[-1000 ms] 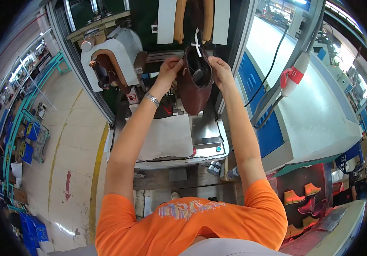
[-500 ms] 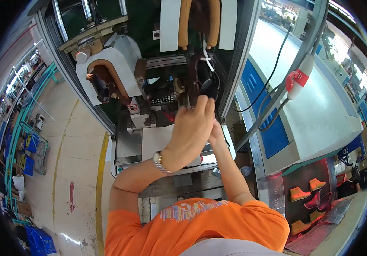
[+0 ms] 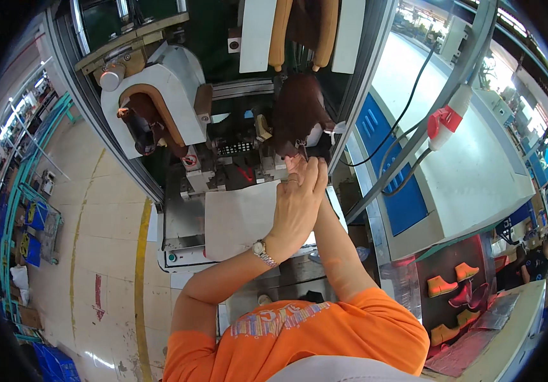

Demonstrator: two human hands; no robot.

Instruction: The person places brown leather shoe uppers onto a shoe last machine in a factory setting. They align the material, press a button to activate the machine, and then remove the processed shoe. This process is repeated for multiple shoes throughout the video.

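A dark brown leather shoe upper (image 3: 298, 108) sits at the right-hand station of the machine, with a thin lace (image 3: 302, 149) at its near end. My left hand (image 3: 296, 207), with a watch on the wrist, reaches across with its fingers bent together just below that lace; its fingertips are hidden. Partly behind it, my right hand (image 3: 295, 167) has its fingers curled at the near edge of the upper. A second dark shoe upper (image 3: 145, 130) rests inside a tan padded clamp (image 3: 164, 109) at the left-hand station.
Another tan U-shaped pad (image 3: 327, 35) hangs above the right station. A pale flat plate (image 3: 239, 216) lies before the machine. Metal posts (image 3: 363, 76) and a dangling cable with a red and white plug (image 3: 443, 118) stand on the right. Several orange and red boots (image 3: 441, 286) lie beyond.
The shoe upper has turned, so its brown outer side now shows instead of its opening and white laces. Both hands have shifted slightly toward me and sit at its near end.
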